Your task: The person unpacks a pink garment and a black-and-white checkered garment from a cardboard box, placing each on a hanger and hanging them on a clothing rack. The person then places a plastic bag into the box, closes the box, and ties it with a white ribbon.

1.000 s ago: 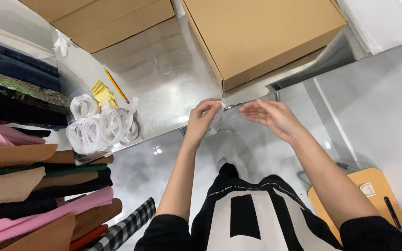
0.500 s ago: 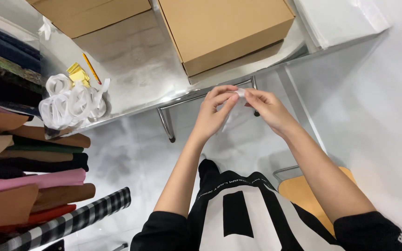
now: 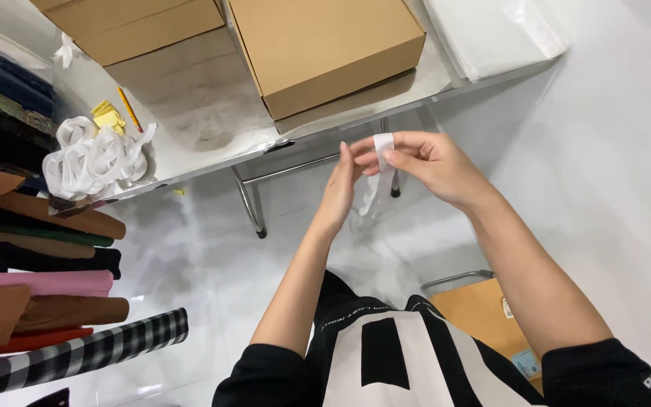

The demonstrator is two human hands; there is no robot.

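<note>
White strip (image 3: 383, 169) hung long-way down, top end pinched by right hand (image 3: 431, 162); left hand (image 3: 343, 185) touched beside it, grip unclear.

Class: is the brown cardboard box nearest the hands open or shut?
Shut: the cardboard box shows an unbroken flat lid, nothing inside visible.

Head camera, looking steeply down, close range.
</note>
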